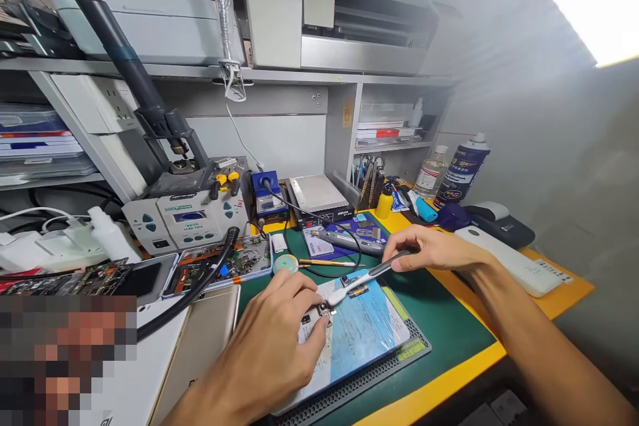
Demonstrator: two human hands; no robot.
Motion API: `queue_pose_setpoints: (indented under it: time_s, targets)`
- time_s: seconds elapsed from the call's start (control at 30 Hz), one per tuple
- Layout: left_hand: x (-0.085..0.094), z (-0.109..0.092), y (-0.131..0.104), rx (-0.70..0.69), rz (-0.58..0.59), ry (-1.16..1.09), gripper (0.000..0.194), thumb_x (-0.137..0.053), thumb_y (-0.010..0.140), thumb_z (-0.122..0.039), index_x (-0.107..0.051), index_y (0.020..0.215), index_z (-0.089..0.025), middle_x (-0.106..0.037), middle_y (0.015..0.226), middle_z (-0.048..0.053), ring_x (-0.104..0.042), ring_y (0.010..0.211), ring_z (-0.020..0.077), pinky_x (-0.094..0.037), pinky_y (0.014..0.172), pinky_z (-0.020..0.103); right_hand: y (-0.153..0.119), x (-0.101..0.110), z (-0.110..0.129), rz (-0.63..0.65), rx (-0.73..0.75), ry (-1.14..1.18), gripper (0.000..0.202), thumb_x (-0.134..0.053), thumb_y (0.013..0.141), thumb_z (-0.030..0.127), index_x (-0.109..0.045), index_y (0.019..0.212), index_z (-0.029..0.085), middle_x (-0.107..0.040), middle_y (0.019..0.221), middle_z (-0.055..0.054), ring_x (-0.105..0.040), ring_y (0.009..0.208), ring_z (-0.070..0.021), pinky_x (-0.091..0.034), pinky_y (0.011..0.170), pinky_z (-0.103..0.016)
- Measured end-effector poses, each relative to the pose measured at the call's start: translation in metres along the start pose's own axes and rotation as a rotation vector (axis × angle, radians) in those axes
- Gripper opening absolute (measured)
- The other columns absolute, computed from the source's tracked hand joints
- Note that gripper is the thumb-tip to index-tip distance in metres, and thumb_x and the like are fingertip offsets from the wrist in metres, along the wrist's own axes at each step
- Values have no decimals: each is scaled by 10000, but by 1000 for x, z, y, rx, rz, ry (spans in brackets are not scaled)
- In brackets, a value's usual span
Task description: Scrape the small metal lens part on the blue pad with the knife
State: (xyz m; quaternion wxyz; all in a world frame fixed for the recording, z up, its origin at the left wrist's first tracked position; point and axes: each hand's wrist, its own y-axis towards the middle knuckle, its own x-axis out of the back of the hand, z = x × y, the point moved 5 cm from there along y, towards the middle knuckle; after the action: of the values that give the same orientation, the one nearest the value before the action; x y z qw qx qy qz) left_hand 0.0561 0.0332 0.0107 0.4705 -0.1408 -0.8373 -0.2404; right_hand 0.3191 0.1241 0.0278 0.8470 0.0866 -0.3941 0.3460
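Note:
My left hand [279, 339] pinches a small electronic part [324, 307], which looks like a camera module, between thumb and fingers. In my right hand [424, 249] is a toothbrush [372, 274] with a white neck and dark grip, held near its end. The toothbrush's head meets or nearly meets the part; whether they touch I cannot tell. Both hands are above a blue-and-white flat pad [369, 326], on which another small part [358, 291] lies. Beneath the pad is a dark perforated mat [417, 346].
A hot-air station [187, 216] stands back left, its black hose [200, 296] crossing a parts tray [249, 256]. Behind the pad are a grey pen-shaped tool [349, 241], a round tin [286, 263] and a flat heating plate [319, 196]. A spray can [462, 170] stands right.

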Motion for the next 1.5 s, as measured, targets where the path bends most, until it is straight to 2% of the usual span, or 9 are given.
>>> queue_pose_setpoints:
  time_s: [0.17, 0.27, 0.37, 0.47, 0.67, 0.87, 1.0, 1.1, 1.5]
  targets:
    - [2, -1, 1, 5, -3, -9, 190, -495, 921, -312, -658, 999, -255, -632, 1071, 46, -555, 1036, 232, -494, 891, 422, 1, 0, 0, -11, 4, 16, 212, -674, 925, 356, -689, 965, 148, -695, 912, -19, -665, 849, -192, -540, 795, -382]
    - [1, -1, 0, 6, -4, -13, 181, -495, 922, -315, -651, 987, -251, -628, 1078, 52, -550, 1037, 236, -489, 882, 421, 3, 1, -3, -68, 1, 43, 220, -676, 923, 363, -685, 969, 148, -691, 919, -21, -662, 845, -189, -543, 784, -375]
    - [0, 0, 0, 1, -6, -19, 151, -503, 915, -315, -622, 970, -240, -623, 1066, 51, -543, 1024, 238, -483, 871, 429, 4, 4, -8, -177, -15, 79, 252, -619, 963, 384, -656, 1040, 147, -677, 919, -21, -657, 781, -168, -553, 706, -338]
    - [-1, 0, 0, 3, -14, -29, 105, -513, 902, -300, -580, 942, -230, -622, 1013, 43, -544, 979, 230, -481, 838, 426, 4, 5, -14, -220, -23, 103, 260, -595, 978, 391, -643, 1055, 147, -663, 877, -9, -637, 695, -142, -541, 617, -291]
    - [1, 1, 0, 16, -21, -56, 83, -522, 896, -291, -558, 952, -241, -619, 1011, 29, -547, 970, 216, -473, 823, 402, 0, 8, -12, -176, 23, 98, 232, -675, 924, 368, -675, 992, 146, -689, 951, -25, -664, 865, -195, -548, 784, -377]
    - [1, 1, 0, 44, -16, -93, 92, -549, 873, -267, -565, 961, -243, -626, 1030, 25, -553, 1001, 215, -476, 853, 395, 0, -2, 2, -38, 37, 97, 243, -708, 894, 382, -711, 948, 146, -708, 882, -21, -661, 803, -180, -534, 745, -349]
    - [2, 1, 4, 71, -24, -126, 68, -577, 849, -252, -575, 914, -233, -631, 1059, 34, -559, 1025, 216, -481, 890, 394, 1, -6, 10, -72, 46, 93, 256, -697, 898, 398, -714, 975, 154, -709, 925, -29, -653, 855, -193, -516, 779, -360]
    - [3, 1, 7, 92, -27, -154, 51, -595, 827, -232, -585, 877, -225, -632, 1077, 39, -567, 1036, 210, -488, 898, 381, 1, -7, 13, -55, 44, 93, 271, -708, 887, 407, -724, 956, 146, -708, 897, -34, -647, 823, -185, -509, 747, -343]
    - [2, 4, 6, 118, -11, -191, 69, -599, 842, -292, -612, 885, -240, -622, 1126, 27, -567, 1085, 202, -484, 941, 379, 3, -10, 16, -53, 49, 64, 249, -682, 913, 391, -709, 963, 149, -694, 889, -16, -647, 826, -186, -512, 758, -354]
